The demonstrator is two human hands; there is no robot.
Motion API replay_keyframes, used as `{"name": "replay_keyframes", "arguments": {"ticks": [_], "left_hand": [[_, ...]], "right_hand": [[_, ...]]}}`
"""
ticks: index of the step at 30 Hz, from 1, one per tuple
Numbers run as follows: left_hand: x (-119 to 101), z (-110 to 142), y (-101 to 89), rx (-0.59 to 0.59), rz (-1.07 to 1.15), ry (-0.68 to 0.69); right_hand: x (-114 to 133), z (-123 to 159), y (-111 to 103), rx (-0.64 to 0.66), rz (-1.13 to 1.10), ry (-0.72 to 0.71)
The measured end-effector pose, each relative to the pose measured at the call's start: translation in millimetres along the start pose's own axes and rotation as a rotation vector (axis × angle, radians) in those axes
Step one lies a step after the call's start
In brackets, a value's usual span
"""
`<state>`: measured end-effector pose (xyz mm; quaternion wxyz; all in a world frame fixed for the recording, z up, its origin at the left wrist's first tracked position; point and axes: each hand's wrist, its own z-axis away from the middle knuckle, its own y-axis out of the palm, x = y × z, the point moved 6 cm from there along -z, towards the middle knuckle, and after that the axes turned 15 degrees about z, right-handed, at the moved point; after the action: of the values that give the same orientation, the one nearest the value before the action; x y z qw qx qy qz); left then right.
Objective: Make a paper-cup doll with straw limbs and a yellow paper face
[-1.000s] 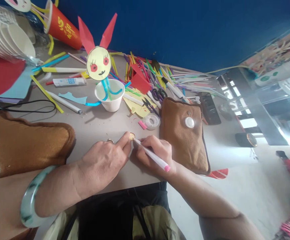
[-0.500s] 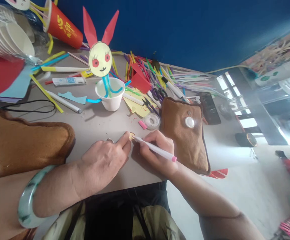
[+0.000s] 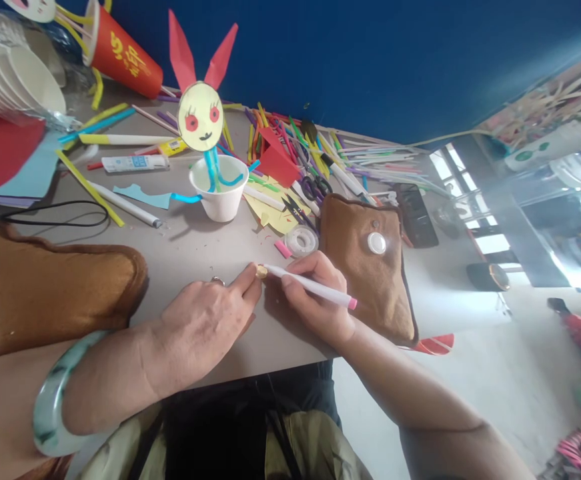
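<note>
Between the fingertips of my left hand (image 3: 215,317) and the table is a small yellow piece of paper (image 3: 261,272), mostly covered by the fingers. My right hand (image 3: 320,300) grips a white marker pen with a pink end (image 3: 317,288), its tip at the paper's upper edge. Just beyond stands a white paper cup (image 3: 221,197) holding a figure made of blue straws. The figure's round yellow face (image 3: 201,130) has red eyes, a drawn mouth and long red paper ears (image 3: 181,50).
A roll of clear tape (image 3: 301,241) and black scissors (image 3: 297,210) lie past my right hand. Brown plush pouches (image 3: 365,267) flank the hands. Coloured straws (image 3: 290,143), a red cup (image 3: 125,53) and stacked white bowls (image 3: 20,77) line the back by the blue wall.
The marker's tip has shifted slightly up and left, to the paper's upper edge. My left fingers still press the paper. The whole view has drifted a little.
</note>
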<state>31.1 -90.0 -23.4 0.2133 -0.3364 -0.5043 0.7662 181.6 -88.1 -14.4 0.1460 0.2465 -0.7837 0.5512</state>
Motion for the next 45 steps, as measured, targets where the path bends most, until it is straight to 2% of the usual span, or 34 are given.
{"name": "replay_keyframes", "arguments": {"ticks": [10, 17, 45], "left_hand": [[0, 0, -4.9, 0.006, 0.067, -0.008], [0, 0, -6.5, 0.001, 0.035, 0.006], [-2, 0, -8.7, 0.040, 0.005, 0.004]], "right_hand": [[3, 0, 3, 0.096, -0.016, -0.010], [4, 1, 4, 0.068, 0.017, -0.026], [5, -1, 8, 0.099, 0.007, -0.045]]}}
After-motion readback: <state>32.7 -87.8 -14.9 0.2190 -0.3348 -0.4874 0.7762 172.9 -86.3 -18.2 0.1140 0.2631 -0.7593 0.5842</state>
